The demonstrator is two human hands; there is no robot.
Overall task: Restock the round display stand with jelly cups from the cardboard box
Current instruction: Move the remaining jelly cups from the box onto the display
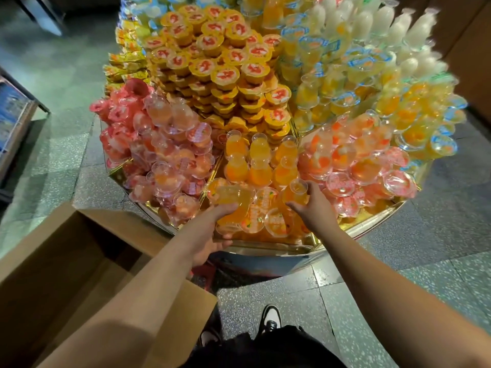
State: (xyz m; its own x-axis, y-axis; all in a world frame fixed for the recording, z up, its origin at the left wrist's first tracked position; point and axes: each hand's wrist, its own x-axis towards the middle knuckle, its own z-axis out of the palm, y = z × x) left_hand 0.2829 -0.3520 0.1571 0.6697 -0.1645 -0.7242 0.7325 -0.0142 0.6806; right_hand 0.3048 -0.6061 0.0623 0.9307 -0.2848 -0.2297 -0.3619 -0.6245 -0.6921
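Observation:
The round display stand fills the upper middle, heaped with jelly cups in wedge sections. Orange jelly cups stand in rows in the near middle wedge. My left hand holds an orange jelly cup at the front left of that wedge, fingers curled under it. My right hand grips another orange jelly cup at the wedge's front right, beside the standing rows. The open cardboard box sits at lower left, its inside hidden by my left forearm.
Pink jelly cups fill the left wedge and pink-lidded ones the right. Yellow-lidded cups are stacked high behind. A shelf stands at the far left. My shoes are on the speckled floor below the stand.

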